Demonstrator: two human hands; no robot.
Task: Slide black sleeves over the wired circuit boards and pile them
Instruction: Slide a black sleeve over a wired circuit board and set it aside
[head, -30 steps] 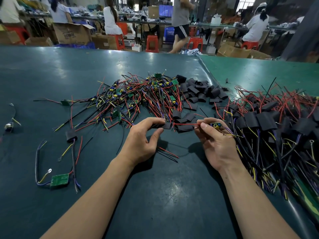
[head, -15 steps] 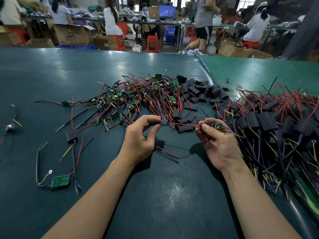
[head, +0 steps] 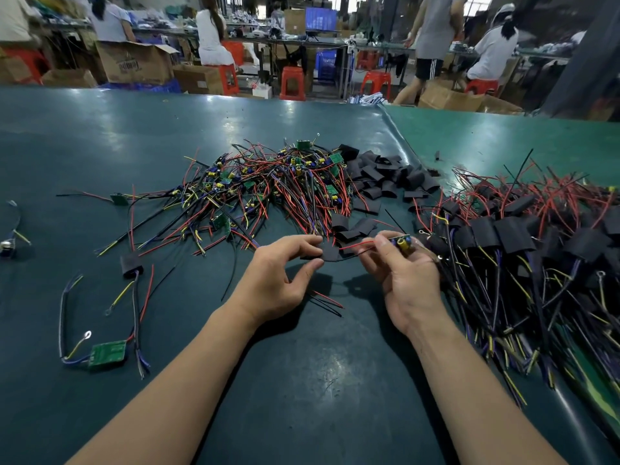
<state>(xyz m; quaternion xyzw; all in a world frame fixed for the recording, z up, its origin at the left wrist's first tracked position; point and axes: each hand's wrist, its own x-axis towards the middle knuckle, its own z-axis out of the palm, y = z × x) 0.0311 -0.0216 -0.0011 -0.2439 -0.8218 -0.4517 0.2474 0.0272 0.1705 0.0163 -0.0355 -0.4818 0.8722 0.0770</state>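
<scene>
My left hand [head: 273, 280] pinches a flat black sleeve [head: 318, 252] between thumb and forefinger, the other fingers loosely curled behind it. My right hand [head: 407, 280] grips a small wired circuit board [head: 402, 242] with yellow and blue parts, held between thumb and fingertips just right of the sleeve. The board's red wire [head: 355, 246] runs left from my right fingers to the sleeve's open end; whether it is already inside I cannot tell. A thin black wire lies with it, curving under the sleeve.

Taking that sleeve as the mark: just beyond it, touching the near wires, a few loose black sleeves [head: 352, 228] lie on the dark green table [head: 302, 380]. Further beyond and a little to the right is the main heap of empty sleeves [head: 385, 177]. Beyond and to the left spreads the tangle of bare boards [head: 268, 186] with red, black, yellow and blue leads. To the right, past my right hand, is the pile of sleeved boards [head: 523, 236], wires trailing toward me. Nearer me than the sleeve, two loose wires, one red and one black [head: 327, 302], lie on the table between my wrists. Far left sits one sleeved board [head: 131, 265] alone, and nearer me than that a bare green board [head: 108, 354] with a ring terminal. At the far left edge is a small part with wires [head: 8, 243].
</scene>
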